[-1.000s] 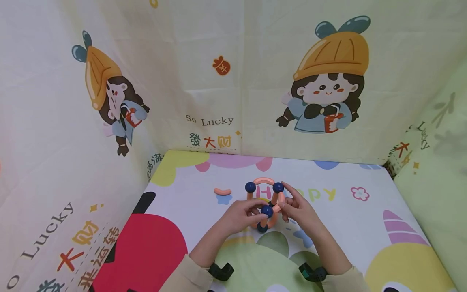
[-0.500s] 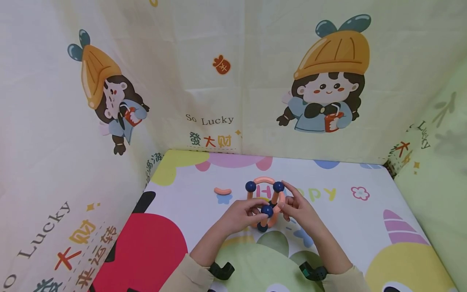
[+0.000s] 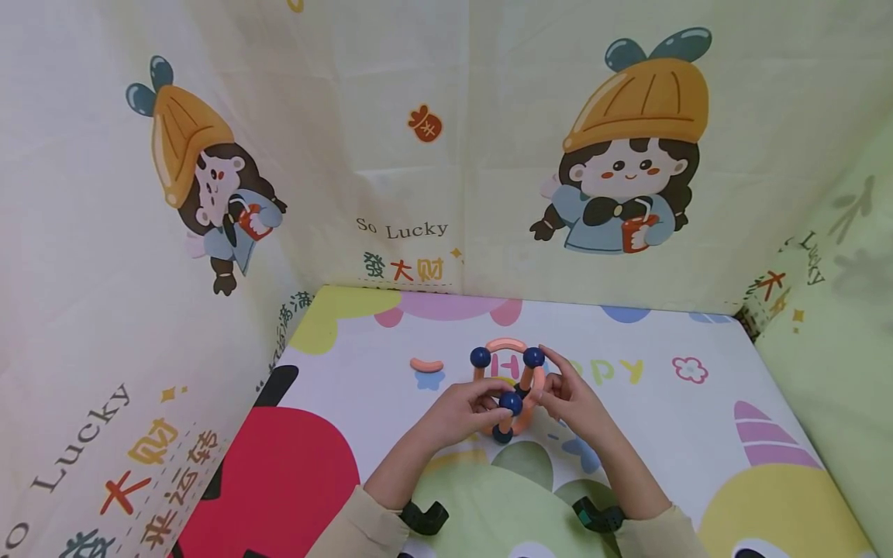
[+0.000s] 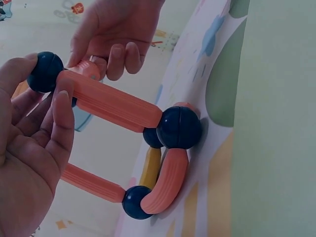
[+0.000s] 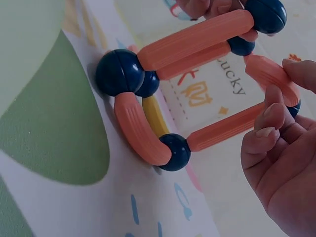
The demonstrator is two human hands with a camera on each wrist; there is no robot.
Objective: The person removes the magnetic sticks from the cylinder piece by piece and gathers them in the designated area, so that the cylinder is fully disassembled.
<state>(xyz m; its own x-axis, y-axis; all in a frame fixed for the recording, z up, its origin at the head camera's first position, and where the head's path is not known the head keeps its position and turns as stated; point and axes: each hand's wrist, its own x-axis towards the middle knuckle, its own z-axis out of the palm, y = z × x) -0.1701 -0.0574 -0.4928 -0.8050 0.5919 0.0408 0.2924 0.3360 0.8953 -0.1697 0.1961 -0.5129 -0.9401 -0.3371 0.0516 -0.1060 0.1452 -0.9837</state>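
Observation:
A frame of magnetic sticks and balls, made of dark blue balls and salmon sticks, stands on the table. My left hand [image 3: 460, 409] pinches its near upper ball [image 3: 512, 403] between thumb and fingers; a straight salmon stick [image 4: 116, 101] runs down from that ball. With thumb and fingers, my right hand [image 3: 575, 399] grips a curved salmon stick [image 5: 271, 79], its index fingertip at the right upper ball [image 3: 533, 356]. Another curved stick [image 3: 505, 343] joins the two far upper balls. Low in the frame lies a yellow stick [image 4: 151, 167].
A loose curved salmon stick [image 3: 426, 366] lies on the printed table mat [image 3: 649, 434], left of the frame. Patterned cloth walls [image 3: 488, 178] rise behind the table and at both sides.
The curved stick in my right hand and the right thumb have shifted slightly. My left hand stays on the near upper ball, and the frame stands in the same place.

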